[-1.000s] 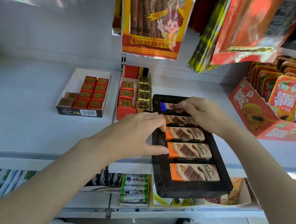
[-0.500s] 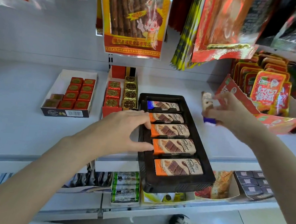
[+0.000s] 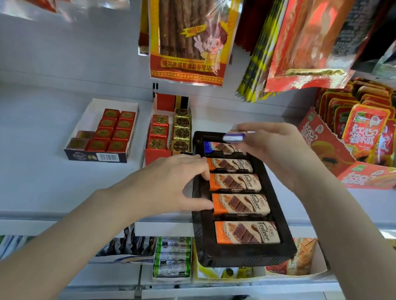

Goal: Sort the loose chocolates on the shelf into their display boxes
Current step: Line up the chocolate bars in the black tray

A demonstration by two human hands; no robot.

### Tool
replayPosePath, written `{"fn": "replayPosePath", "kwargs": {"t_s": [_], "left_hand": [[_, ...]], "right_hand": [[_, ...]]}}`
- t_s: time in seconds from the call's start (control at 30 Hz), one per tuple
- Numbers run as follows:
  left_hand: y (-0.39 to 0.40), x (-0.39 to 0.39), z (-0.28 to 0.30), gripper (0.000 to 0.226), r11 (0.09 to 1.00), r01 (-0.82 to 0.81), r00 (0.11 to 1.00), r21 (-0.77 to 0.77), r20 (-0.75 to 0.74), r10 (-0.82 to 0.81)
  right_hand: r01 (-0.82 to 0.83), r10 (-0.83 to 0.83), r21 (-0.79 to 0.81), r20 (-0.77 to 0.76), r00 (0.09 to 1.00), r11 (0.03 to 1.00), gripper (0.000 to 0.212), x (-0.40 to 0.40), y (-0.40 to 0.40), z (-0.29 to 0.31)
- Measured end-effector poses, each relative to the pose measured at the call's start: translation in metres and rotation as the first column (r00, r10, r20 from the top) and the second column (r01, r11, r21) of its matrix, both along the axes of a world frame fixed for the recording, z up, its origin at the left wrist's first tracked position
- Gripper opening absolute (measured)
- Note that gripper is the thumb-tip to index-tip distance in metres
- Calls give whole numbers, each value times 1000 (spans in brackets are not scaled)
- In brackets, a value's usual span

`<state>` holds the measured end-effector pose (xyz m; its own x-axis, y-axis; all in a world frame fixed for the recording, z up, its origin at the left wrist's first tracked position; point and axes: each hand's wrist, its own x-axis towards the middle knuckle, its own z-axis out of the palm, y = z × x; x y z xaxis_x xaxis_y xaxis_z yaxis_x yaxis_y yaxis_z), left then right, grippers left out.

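Blue bar (image 3: 234, 137): pinched in my right hand (image 3: 271, 149), just above the far end of the black tray (image 3: 246, 255), over the blue-ended bar lying there.
Handling: I judge it light, stiff and slick-wrapped; best held by the long edges.
Axis: long axis left to right, like the bars below.
Left hand (image 3: 172, 184): fingers straight, resting on the tray's left rim.

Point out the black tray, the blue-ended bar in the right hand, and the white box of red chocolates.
black tray (image 3: 248, 257), head view, near front wall.
blue-ended bar (image 3: 234, 137), head view, its end face.
white box (image 3: 90, 115), head view, bare left wall.
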<state>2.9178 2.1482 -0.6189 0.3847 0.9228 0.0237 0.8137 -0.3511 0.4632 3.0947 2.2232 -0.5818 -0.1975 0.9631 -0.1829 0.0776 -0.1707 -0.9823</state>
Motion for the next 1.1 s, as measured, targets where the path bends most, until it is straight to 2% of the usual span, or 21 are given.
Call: {"fn": "replayPosePath", "kwargs": {"t_s": [0.03,0.07,0.13,0.17,0.2,0.27,0.3,0.37,0.4,0.5,0.6,0.7,0.77,0.83,0.93,0.97,1.03,1.1], "left_hand": [[0,0,0,43,1000,1,1000,-4,-6,-1],[0,0,0,43,1000,1,1000,-6,-10,-1],[1,0,0,44,1000,0,1000,-5,-7,0],[0,0,-1,44,1000,1,1000,-3,-5,-1],[0,0,-1,43,1000,2,1000,-1,-3,-2],[-1,-1,-2,44,1000,5,1000,9,-2,-5],[-1,-1,-2,44,1000,6,1000,15,-4,-6],[-1,0,-2,44,1000,7,1000,23,-7,-7],[-1,0,-2,44,1000,7,1000,21,-9,-7],[0,-1,-4,44,1000,14,1000,22,0,-14],[2,-2,-5,43,1000,19,1000,25,7,-19],[1,-1,-3,43,1000,18,1000,15,5,-18],[-1,0,-1,43,1000,6,1000,-9,8,-6],[-4,2,1,44,999,-16,1000,-35,12,17],[-21,4,4,62,989,-137,986,-59,85,141],[-31,6,5,70,981,-174,974,-88,129,185],[-53,13,3,87,964,-184,957,-194,189,221],[-70,22,-4,96,951,-121,973,-286,154,170]], "right_hand": [[19,-31,81,153,988,997,24,0,0,-3],[25,-94,200,341,935,979,26,0,1,-8],[-100,-271,468,658,703,878,23,-1,5,-17],[-193,-363,562,722,589,804,21,-4,7,-22],[-272,-428,615,742,516,740,18,-7,8,-27],[-390,-489,655,749,448,647,16,-17,10,-34],[-439,-495,637,770,402,633,17,-22,12,-39],[-516,-455,533,845,282,671,21,-30,16,-45],[-527,-425,495,868,258,691,22,-31,18,-44],[-543,-290,425,902,320,724,21,-24,25,-34],[-654,-166,284,957,237,702,26,-14,23,-31],[-655,-149,300,949,277,694,34,-9,20,-36],[-644,-108,321,931,348,694,36,-2,16,-32],[-592,-81,386,876,475,708,35,11,9,-21],[-503,-33,403,804,594,764,26,42,-2,-3],[-488,41,339,788,615,804,32,53,-8,0],[-485,278,91,721,634,870,64,71,-23,-1],[-526,472,-110,619,628,844,85,82,-40,-9]]}}
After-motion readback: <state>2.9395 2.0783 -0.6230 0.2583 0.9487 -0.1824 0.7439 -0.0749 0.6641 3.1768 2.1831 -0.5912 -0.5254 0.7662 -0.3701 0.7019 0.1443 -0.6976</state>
